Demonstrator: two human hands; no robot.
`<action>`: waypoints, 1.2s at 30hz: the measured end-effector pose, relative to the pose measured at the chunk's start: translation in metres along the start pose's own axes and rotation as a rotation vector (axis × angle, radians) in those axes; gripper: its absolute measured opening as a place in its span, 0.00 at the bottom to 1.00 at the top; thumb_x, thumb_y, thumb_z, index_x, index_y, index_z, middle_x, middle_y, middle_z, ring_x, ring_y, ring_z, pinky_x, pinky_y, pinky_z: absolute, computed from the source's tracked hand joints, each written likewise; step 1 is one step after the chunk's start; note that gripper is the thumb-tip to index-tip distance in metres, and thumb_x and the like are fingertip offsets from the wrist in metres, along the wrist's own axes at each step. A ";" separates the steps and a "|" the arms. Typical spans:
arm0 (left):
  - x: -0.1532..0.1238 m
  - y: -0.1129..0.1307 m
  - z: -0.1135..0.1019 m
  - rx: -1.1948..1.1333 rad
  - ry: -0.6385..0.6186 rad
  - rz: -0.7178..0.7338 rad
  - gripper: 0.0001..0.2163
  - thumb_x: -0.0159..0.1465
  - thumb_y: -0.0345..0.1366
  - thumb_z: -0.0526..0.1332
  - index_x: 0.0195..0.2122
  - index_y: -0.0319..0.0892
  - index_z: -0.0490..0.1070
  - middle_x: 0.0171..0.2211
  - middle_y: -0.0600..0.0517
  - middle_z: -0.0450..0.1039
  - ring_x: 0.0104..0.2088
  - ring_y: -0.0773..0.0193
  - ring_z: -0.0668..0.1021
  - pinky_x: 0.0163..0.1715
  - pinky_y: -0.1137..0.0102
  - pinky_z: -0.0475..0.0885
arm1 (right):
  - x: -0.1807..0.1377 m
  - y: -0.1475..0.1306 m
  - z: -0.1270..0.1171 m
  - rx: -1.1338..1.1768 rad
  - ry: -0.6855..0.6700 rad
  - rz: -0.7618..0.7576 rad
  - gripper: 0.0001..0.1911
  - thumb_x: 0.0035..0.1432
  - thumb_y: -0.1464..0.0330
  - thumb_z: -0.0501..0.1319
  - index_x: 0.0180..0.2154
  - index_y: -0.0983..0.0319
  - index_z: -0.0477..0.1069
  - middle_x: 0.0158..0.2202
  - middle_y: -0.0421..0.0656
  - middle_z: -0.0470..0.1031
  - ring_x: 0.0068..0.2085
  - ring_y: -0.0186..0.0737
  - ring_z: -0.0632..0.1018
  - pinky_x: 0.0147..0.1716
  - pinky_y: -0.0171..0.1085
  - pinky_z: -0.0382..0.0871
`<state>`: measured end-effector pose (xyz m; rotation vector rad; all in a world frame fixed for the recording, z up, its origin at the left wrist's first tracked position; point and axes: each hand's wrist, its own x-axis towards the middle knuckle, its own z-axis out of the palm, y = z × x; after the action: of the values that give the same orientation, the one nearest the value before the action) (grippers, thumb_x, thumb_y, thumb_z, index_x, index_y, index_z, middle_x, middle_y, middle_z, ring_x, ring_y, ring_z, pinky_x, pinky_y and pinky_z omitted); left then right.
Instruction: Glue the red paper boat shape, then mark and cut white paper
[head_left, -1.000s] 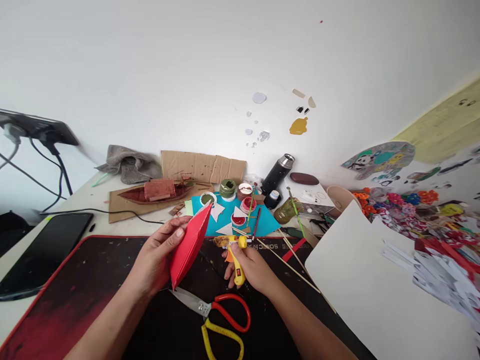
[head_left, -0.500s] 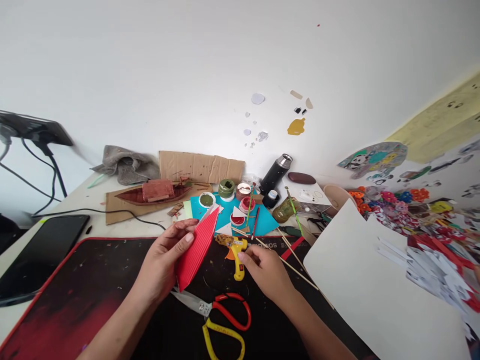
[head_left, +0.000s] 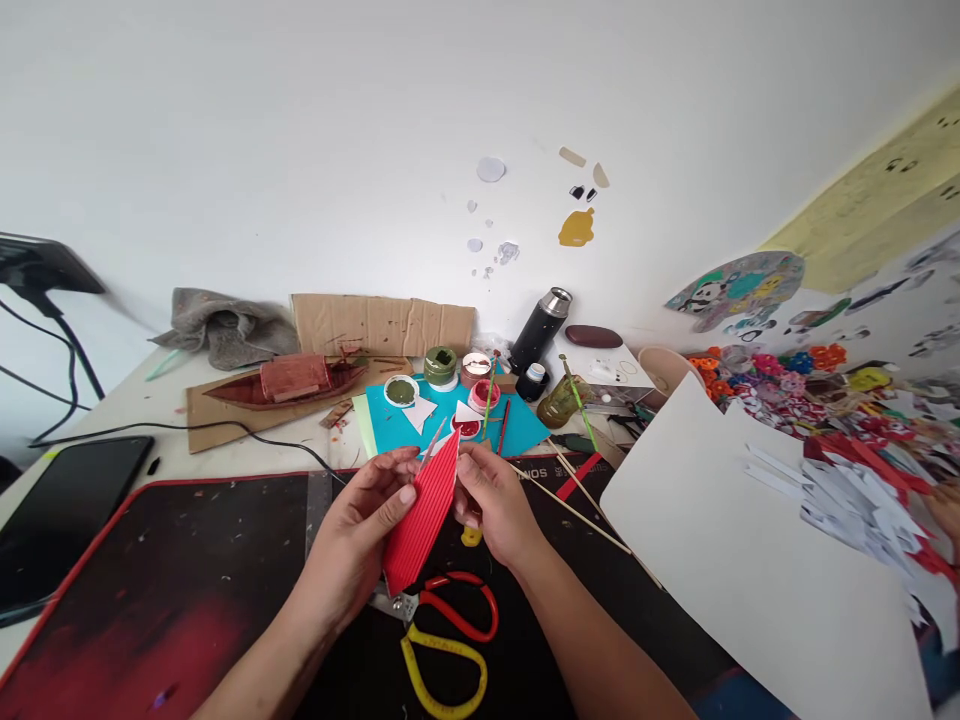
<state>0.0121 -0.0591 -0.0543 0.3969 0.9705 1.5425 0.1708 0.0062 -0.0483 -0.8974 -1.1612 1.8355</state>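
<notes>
Both hands hold a red ribbed paper piece [head_left: 421,515], long and pointed, tilted above the black and red desk mat [head_left: 165,570]. My left hand [head_left: 360,535] grips its left edge with the thumb on top. My right hand [head_left: 491,505] pinches its upper right edge. A yellow glue gun [head_left: 471,537] lies on the mat, mostly hidden behind my right hand. Scissors with a red and a yellow handle [head_left: 446,640] lie just below the paper.
Paint pots [head_left: 439,367] and brushes sit on blue paper [head_left: 525,430] behind. A red model boat [head_left: 289,382] rests on cardboard at left, a black flask [head_left: 540,330] beyond. White card [head_left: 750,570] and paper scraps [head_left: 847,500] lie right, wooden sticks [head_left: 577,515] between, a dark tablet [head_left: 64,510] left.
My right hand let go of the yellow glue gun, left it on the mat and came up to pinch the red paper. The view shifted slightly right.
</notes>
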 end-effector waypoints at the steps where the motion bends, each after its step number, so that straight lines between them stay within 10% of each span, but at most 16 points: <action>1: 0.000 0.000 0.001 -0.006 0.002 -0.001 0.22 0.49 0.44 0.85 0.44 0.48 0.87 0.46 0.48 0.82 0.47 0.58 0.82 0.48 0.70 0.80 | 0.000 0.001 0.000 0.019 -0.007 0.003 0.29 0.59 0.43 0.74 0.40 0.61 0.75 0.19 0.31 0.65 0.18 0.27 0.61 0.16 0.28 0.50; 18: 0.005 0.007 -0.005 -0.011 -0.073 -0.152 0.21 0.51 0.48 0.83 0.42 0.43 0.88 0.39 0.44 0.86 0.40 0.52 0.86 0.43 0.63 0.82 | -0.005 -0.008 0.003 0.129 -0.144 0.148 0.23 0.57 0.50 0.76 0.36 0.61 0.73 0.18 0.26 0.57 0.17 0.24 0.50 0.15 0.26 0.46; 36: 0.004 0.015 -0.001 0.059 -0.053 -0.235 0.20 0.47 0.43 0.86 0.33 0.38 0.82 0.25 0.55 0.72 0.22 0.75 0.66 0.20 0.79 0.60 | -0.008 0.005 -0.004 0.094 -0.175 0.200 0.24 0.58 0.48 0.75 0.39 0.60 0.74 0.17 0.28 0.62 0.17 0.26 0.57 0.15 0.28 0.49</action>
<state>0.0009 -0.0549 -0.0448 0.3498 0.9866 1.2876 0.1768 -0.0002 -0.0528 -0.8367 -1.1120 2.1486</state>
